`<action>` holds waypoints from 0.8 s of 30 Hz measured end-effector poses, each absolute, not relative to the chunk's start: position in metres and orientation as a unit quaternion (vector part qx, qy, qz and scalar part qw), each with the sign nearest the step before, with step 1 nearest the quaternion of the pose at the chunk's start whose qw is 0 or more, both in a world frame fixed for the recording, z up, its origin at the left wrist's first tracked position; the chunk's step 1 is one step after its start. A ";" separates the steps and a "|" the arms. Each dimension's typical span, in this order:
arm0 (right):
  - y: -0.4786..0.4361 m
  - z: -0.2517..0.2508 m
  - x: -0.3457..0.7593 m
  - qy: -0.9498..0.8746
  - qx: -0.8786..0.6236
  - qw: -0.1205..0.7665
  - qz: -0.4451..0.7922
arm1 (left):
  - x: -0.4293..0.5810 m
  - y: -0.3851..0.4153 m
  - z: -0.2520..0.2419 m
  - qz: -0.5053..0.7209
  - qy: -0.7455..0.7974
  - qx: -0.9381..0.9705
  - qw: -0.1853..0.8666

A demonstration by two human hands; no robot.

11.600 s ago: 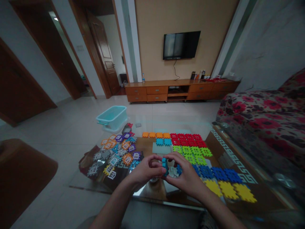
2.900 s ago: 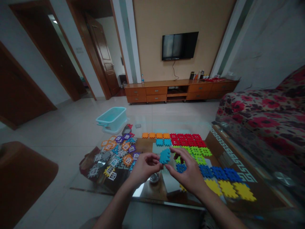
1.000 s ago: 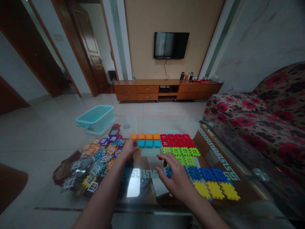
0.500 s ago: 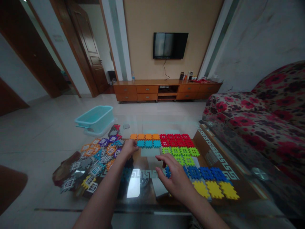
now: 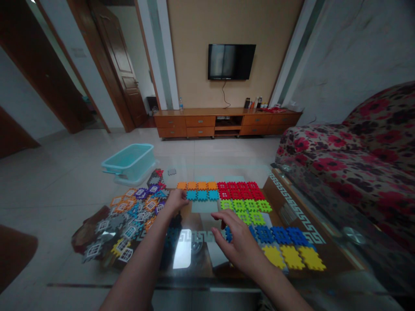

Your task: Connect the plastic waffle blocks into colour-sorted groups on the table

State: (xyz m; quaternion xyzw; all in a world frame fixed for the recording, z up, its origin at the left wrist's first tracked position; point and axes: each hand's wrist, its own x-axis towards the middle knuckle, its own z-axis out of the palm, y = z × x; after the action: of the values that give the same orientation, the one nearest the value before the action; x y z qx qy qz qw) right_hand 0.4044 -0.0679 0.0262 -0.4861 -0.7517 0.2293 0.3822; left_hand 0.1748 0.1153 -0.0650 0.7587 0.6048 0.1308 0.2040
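Observation:
My left hand (image 5: 177, 200) is at the left end of a row of light-blue notched puzzle tiles (image 5: 202, 195), its fingers closed at the edge of the leftmost light-blue tile (image 5: 191, 195). Its fingertips are partly hidden. Just behind that row runs a line of orange tiles (image 5: 202, 185). My right hand (image 5: 234, 235) hovers with thumb and fingers apart, holding nothing, over the near side of the green tiles (image 5: 252, 205) and beside the dark-blue tiles (image 5: 265, 234). Red tiles (image 5: 243, 190) lie beyond the green ones, and yellow tiles (image 5: 292, 257) lie nearest me on the right.
A mixed heap of loose tiles (image 5: 129, 216), some with white window inserts, covers the left of the glass table (image 5: 155, 273). A single grey tile (image 5: 171, 172) lies near the far edge. Beyond is a turquoise bin (image 5: 132, 162); a flowered sofa (image 5: 350, 138) stands right.

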 end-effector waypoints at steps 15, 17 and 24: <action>-0.068 0.023 0.405 -0.753 -0.489 0.375 0.232 | 0.175 0.117 -0.066 0.122 0.614 0.754 0.199; -0.068 0.022 0.404 -0.754 -0.489 0.372 0.234 | 0.175 0.117 -0.066 0.122 0.615 0.753 0.200; -0.068 0.024 0.405 -0.755 -0.490 0.368 0.233 | 0.175 0.116 -0.067 0.130 0.611 0.758 0.190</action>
State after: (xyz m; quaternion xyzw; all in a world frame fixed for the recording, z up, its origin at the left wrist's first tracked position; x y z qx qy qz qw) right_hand 0.4051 -0.0680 0.0238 -0.4899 -0.7549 0.2332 0.3684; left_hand 0.1750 0.1159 -0.0667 0.7578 0.6107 0.1297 0.1898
